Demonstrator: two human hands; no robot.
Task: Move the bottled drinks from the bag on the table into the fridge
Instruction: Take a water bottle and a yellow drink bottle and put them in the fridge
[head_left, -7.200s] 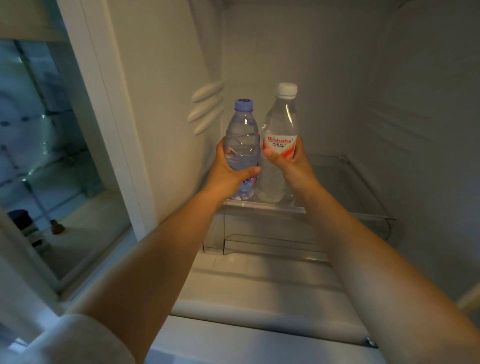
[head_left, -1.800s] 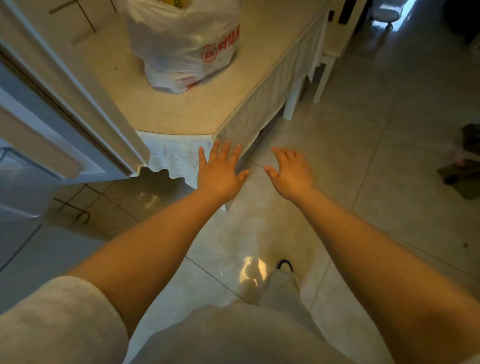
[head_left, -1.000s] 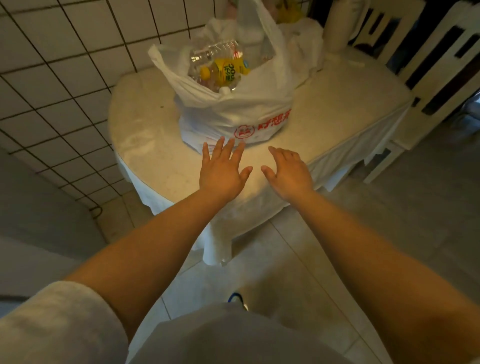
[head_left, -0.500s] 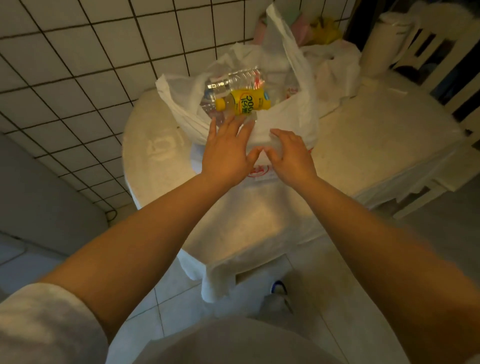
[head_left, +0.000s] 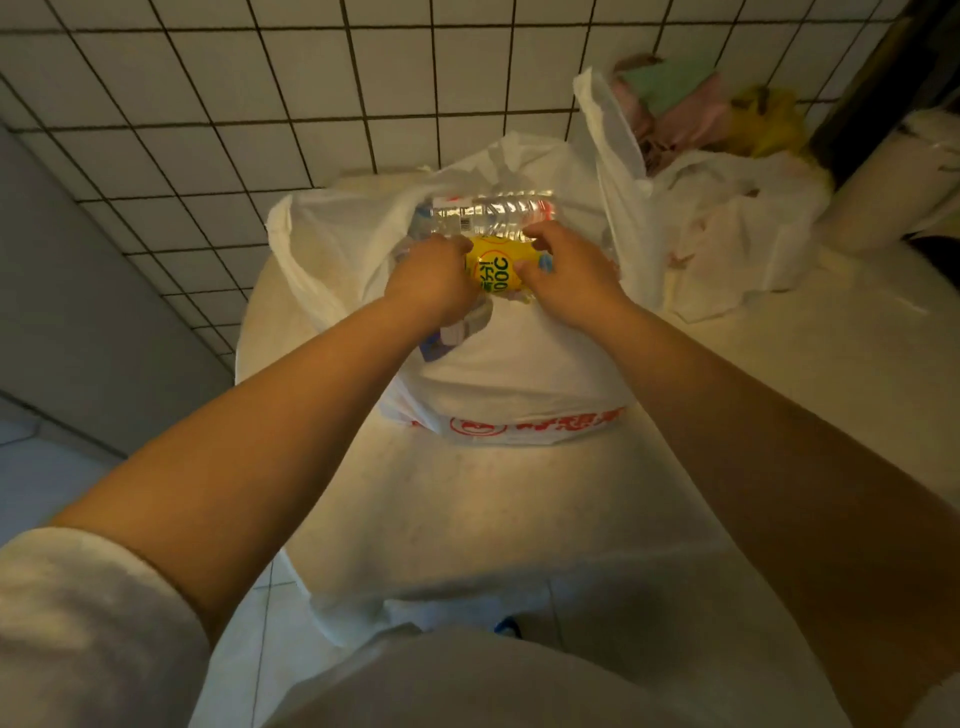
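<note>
A white plastic bag (head_left: 498, 374) with red print stands on the round table (head_left: 467, 499) against the tiled wall. In its open mouth lie a yellow-labelled bottle (head_left: 493, 267) and, behind it, a clear water bottle (head_left: 488, 213) on its side. A third bottle with a blue label (head_left: 452, 332) shows faintly through the bag wall. Both hands reach into the bag. My left hand (head_left: 431, 283) curls down over the yellow bottle's left end, fingertips hidden. My right hand (head_left: 569, 275) holds the right end between thumb and fingers.
A second white bag (head_left: 727, 234) with pink, green and yellow things in it sits to the right against the wall. A pale cylinder (head_left: 883, 192) stands at the far right. Grey fridge side (head_left: 78, 312) on the left. Bare tabletop lies in front of the bag.
I have walked up to the table. Both hands went from flat and spread in front of the bag into its mouth and closed around the yellow bottle.
</note>
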